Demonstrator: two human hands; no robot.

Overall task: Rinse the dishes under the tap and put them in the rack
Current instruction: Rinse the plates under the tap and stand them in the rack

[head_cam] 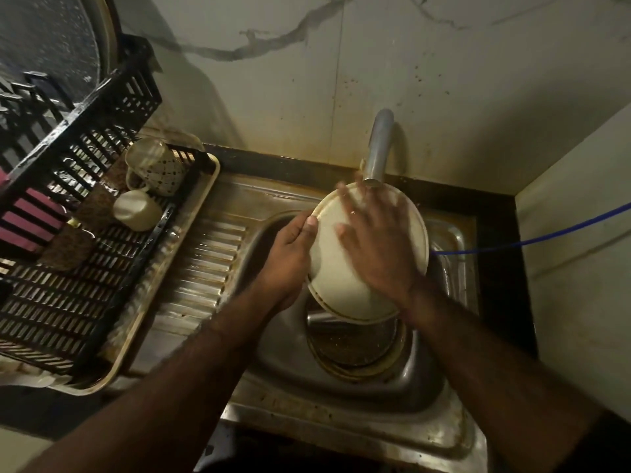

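A cream plate (336, 285) with a thin dark rim line is tilted over the steel sink (273, 367), right under the tap (377, 150). My left hand (290, 254) grips the plate's left edge, thumb on its face. My right hand (375, 240) lies flat on the plate's face with fingers spread and blurred. Below the plate, more dishes (355, 346) are stacked in the sink. The black slatted rack (68, 302) stands at the left on a cream tray (136, 339). It holds a patterned mug (160, 169) and a plain cream cup (136, 209).
A ribbed drainboard (201, 268) lies between rack and sink. A blue hose (532, 238) runs from the right wall into the sink. A pink item (30, 220) sits in the rack's left part. A large round dark pan (51, 46) leans behind the rack.
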